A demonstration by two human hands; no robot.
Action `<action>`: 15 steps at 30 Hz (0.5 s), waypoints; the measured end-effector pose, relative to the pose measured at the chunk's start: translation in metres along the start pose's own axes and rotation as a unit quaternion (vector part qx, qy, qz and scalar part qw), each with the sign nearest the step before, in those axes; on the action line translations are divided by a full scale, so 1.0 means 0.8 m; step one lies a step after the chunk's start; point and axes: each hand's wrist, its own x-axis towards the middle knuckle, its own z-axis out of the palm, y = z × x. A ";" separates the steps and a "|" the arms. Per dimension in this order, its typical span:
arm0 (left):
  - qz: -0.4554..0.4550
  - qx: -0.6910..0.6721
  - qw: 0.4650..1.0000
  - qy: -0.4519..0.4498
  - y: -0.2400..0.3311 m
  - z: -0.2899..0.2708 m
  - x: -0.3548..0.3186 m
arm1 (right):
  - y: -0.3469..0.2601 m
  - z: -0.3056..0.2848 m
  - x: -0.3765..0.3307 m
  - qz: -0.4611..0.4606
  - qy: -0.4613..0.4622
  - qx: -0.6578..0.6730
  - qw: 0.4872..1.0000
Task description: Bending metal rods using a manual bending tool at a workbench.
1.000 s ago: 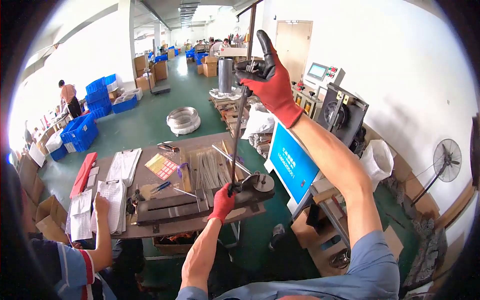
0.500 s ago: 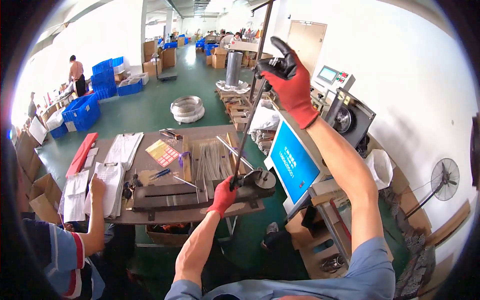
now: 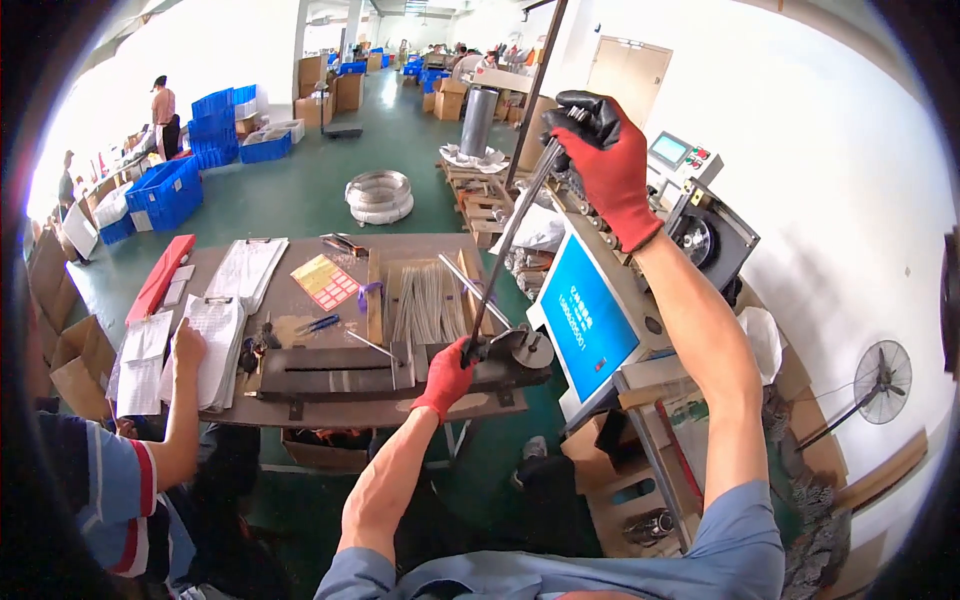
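Observation:
A thin bundle of dark metal rods (image 3: 513, 228) slants up between my hands, lower end to the left. My left hand (image 3: 446, 380), in a red glove with dark fingertips, is closed round the bundle's lower part above the table's front edge. High on the right, my right hand (image 3: 612, 165) in a red and black glove is curled round the top, where several bright rod ends poke out. Beside my left hand are a dark metal bench fixture (image 3: 335, 372) and a round metal disc (image 3: 532, 350). Behind them, many thin wires (image 3: 425, 300) lie in a wooden-sided tray.
A co-worker's hand (image 3: 187, 347) rests on clipboard papers (image 3: 215, 325) at the left of the table (image 3: 400, 245). To the right stands a machine cabinet with a blue panel (image 3: 588, 318). A wire coil (image 3: 379, 197), pallets (image 3: 470, 195) and blue crates (image 3: 165, 195) occupy the floor.
My right hand's raised finger has folded down, and the hand has closed round the rods' top. The bundle leans further right. My left hand keeps its grip.

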 end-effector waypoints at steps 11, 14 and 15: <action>0.030 -0.023 0.999 -0.021 -0.013 0.005 0.010 | 0.006 0.009 0.005 0.004 0.054 -0.035 0.998; 0.036 0.000 0.999 -0.001 -0.025 0.011 0.010 | -0.010 0.020 0.002 -0.046 0.117 -0.058 0.990; 0.049 0.018 0.999 0.014 -0.022 0.015 0.013 | -0.004 0.016 0.003 -0.047 0.116 -0.060 0.990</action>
